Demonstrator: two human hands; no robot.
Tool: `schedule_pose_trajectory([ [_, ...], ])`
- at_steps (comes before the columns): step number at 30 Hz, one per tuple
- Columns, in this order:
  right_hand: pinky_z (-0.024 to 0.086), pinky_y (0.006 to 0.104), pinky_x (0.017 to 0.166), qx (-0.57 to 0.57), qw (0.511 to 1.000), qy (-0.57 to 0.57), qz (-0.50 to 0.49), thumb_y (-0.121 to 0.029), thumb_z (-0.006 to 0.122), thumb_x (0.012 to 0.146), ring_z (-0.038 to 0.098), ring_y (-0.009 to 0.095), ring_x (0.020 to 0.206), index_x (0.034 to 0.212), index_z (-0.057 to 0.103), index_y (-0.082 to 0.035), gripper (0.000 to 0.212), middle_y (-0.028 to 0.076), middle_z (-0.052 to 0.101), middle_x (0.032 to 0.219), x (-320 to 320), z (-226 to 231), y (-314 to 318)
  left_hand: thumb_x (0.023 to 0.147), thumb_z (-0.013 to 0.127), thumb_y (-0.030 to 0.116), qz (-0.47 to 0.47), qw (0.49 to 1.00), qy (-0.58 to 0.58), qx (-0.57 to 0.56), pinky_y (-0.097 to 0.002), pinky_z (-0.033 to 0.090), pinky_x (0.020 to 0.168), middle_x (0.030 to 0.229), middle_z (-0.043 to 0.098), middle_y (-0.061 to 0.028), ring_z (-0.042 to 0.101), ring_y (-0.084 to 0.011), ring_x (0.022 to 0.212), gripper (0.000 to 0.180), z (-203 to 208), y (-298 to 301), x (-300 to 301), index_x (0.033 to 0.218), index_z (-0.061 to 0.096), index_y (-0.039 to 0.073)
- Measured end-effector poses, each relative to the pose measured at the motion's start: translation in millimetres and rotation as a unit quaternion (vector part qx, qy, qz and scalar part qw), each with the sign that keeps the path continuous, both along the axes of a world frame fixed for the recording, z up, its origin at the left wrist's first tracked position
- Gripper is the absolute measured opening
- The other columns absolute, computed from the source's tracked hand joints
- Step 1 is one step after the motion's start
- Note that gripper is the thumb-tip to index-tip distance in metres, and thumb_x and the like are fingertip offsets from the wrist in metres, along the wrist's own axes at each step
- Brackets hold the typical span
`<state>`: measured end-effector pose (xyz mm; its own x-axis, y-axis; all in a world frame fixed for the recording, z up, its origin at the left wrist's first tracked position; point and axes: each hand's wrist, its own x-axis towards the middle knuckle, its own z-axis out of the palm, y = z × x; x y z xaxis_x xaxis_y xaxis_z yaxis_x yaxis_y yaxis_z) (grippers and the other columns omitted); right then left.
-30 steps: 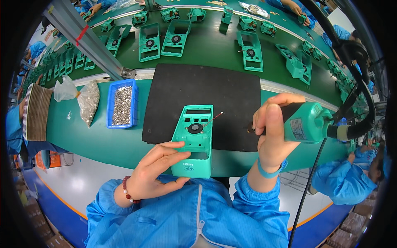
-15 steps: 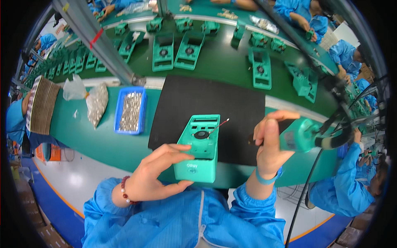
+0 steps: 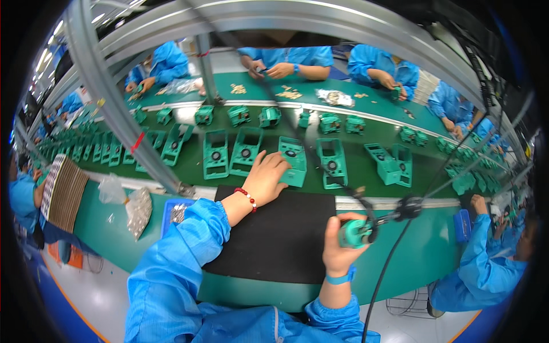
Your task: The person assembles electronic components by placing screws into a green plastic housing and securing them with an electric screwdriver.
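Note:
My left hand (image 3: 265,177) reaches forward over the far edge of a black mat and grips the left side of a green plastic housing (image 3: 295,175). The housing lies on the dark green conveyor belt, with a round black fan at its far end. My fingertips are partly hidden behind its edge. Over the right side of the mat, my right hand (image 3: 338,251) is closed round a green electric screwdriver (image 3: 354,233), its black cable end pointing right. The tip of the tool does not show.
Several similar green housings (image 3: 216,155) and small green parts (image 3: 239,115) stand along the conveyor belt (image 3: 189,169). A blue bin (image 3: 167,216) of metal pieces and a plastic bag (image 3: 139,212) lie left of the black mat (image 3: 269,246). A metal post (image 3: 117,108) and black cables cross the view. Co-workers sit around.
My left hand has carried the housing from the mat's near edge forward onto the belt. My right hand, beside the screwdriver before, now wraps round it, further left. The view has tilted up.

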<state>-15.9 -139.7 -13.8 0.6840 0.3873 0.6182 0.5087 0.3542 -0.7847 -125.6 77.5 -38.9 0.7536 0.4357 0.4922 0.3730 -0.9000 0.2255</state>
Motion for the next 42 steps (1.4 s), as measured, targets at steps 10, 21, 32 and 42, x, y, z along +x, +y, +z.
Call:
schedule_pose_trajectory([
  [10, 0.055, 0.0297, 0.07, -0.086, 0.99, -0.013, 0.114, -0.002, 0.085, 0.065, 0.072, 0.018, 0.079, 0.105, 0.063, -0.004, 0.046, 0.009, 0.07, 0.087, 32, 1, -4, 0.08, 0.079, 0.035, 0.043, 0.995, 0.003, 0.09, -0.0556, 0.032, 0.112, 0.123, 0.06, -0.0125, 0.053, -0.0319, 0.125, 0.052, -11, 24, 87, 0.12, 0.06, 0.009],
  [21, 0.055, 0.0316, 0.065, -0.031, 0.984, -0.029, 0.176, -0.012, 0.087, 0.072, 0.07, 0.024, 0.071, 0.102, 0.062, -0.002, 0.04, 0.01, 0.068, 0.084, 42, 8, -6, 0.085, 0.06, 0.007, 0.05, 0.969, 0.169, 0.176, -0.0492, 0.033, 0.115, 0.143, 0.053, -0.0116, 0.048, -0.0291, 0.133, 0.049, -28, 18, 218, 0.134, 0.057, 0.006],
  [32, 0.054, 0.0312, 0.061, -0.012, 0.992, -0.045, 0.121, -0.011, 0.09, 0.069, 0.07, 0.022, 0.067, 0.098, 0.064, -0.005, 0.04, 0.008, 0.068, 0.076, 36, 16, -17, 0.082, 0.06, 0.01, -0.096, 0.947, 0.015, 0.307, -0.0488, 0.035, 0.116, 0.099, 0.063, -0.0063, 0.058, -0.0265, 0.12, 0.02, 33, -18, 179, 0.101, 0.064, 0.008],
  [42, 0.055, 0.0296, 0.066, -0.014, 0.998, -0.003, 0.057, -0.005, 0.086, 0.067, 0.069, 0.019, 0.072, 0.099, 0.062, -0.003, 0.04, 0.009, 0.068, 0.083, 18, -6, -24, 0.082, 0.074, 0.016, -0.059, 0.977, 0.083, 0.188, -0.036, 0.048, 0.063, 0.075, 0.059, -0.0032, 0.061, -0.0217, 0.069, 0.03, 86, -104, -44, 0.109, 0.064, 0.006],
])
